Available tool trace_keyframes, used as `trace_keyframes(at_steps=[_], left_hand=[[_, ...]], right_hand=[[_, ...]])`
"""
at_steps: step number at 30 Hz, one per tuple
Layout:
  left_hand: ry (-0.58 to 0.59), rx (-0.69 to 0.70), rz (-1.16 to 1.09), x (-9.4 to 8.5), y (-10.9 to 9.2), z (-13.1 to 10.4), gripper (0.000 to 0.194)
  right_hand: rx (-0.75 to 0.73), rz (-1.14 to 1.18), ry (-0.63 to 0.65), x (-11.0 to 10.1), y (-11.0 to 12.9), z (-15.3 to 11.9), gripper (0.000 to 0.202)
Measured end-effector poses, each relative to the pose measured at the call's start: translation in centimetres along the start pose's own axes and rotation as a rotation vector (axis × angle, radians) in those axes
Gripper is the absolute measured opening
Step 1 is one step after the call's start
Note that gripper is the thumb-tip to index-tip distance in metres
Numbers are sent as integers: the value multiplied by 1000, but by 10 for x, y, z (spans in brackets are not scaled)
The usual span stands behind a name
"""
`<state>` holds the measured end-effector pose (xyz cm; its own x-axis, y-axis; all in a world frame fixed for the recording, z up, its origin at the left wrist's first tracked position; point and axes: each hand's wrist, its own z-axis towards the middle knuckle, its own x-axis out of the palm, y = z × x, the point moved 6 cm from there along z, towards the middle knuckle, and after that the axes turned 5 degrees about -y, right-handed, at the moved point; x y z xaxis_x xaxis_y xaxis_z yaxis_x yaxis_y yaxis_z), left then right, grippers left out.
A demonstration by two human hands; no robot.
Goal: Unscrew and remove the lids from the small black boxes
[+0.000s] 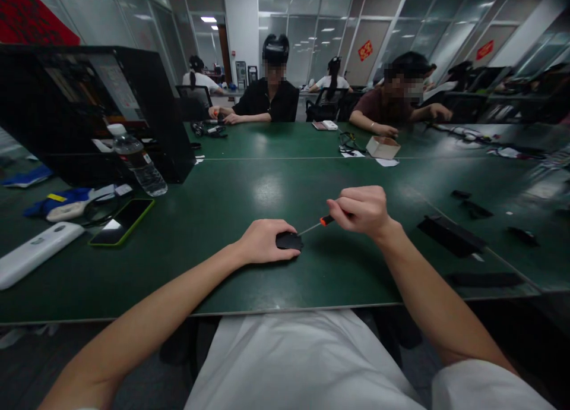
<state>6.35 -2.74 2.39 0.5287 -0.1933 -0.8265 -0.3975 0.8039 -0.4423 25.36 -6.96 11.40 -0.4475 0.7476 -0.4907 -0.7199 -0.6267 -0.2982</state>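
My left hand (266, 241) is closed around a small black oval thing that looks like a computer mouse (289, 241), pressing it to the green table (253, 285). Thumb and fingers lie along its two long sides. Raised over the table to the right, my right hand (363, 209) is wrapped in a fist round the black and orange handle of a screwdriver (327, 220). Its thin metal shaft slants down to the left, and the tip meets the right end of the black thing. Whether the tip sits in a gap there is too small to tell.
At the left stand an open computer case (146, 113) and a water bottle (138, 160), with a phone (122, 221) and a white device (40, 249) nearer. Black parts (452, 235) lie at the right. A small box (383, 147) and two co-workers are across the table.
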Motion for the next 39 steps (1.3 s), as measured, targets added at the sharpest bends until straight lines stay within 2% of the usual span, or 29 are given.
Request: trace_keyframes(at_steps=[4,7,10,15,17,22,30,33,36,39], left_hand=[[7,-36,10,-2,2,1,41],[10,-39,13,-3,2,1,41],[2,-43,27,-2,2,1,42],[-10,-35,29,-2,1,1,41],[-16,-31,25,-2,1,1,40],[-28,-33,22,-3,1,0,40],[-29,-24,18,-2,0,0,40],[-29,-21,18,-1,1,0,40],[-25,-19,30,-1,0,-1,40],[-20,-17,42,-1,-1,-1,41]], right_hand=[[68,47,-67,-5,-20,-11,50],[125,57,-63,-3,-27,-15,49],[196,75,18,7,-28,-17,50],[339,86,240,26,-28,-23,50],[377,100,266,29,-29,-24,50],[408,122,187,24,-33,-22,52],[446,116,179,29,-33,-25,54],[511,91,259,43,-37,-33,54],[552,81,377,67,-40,-45,55],[572,69,444,89,-41,-56,59]])
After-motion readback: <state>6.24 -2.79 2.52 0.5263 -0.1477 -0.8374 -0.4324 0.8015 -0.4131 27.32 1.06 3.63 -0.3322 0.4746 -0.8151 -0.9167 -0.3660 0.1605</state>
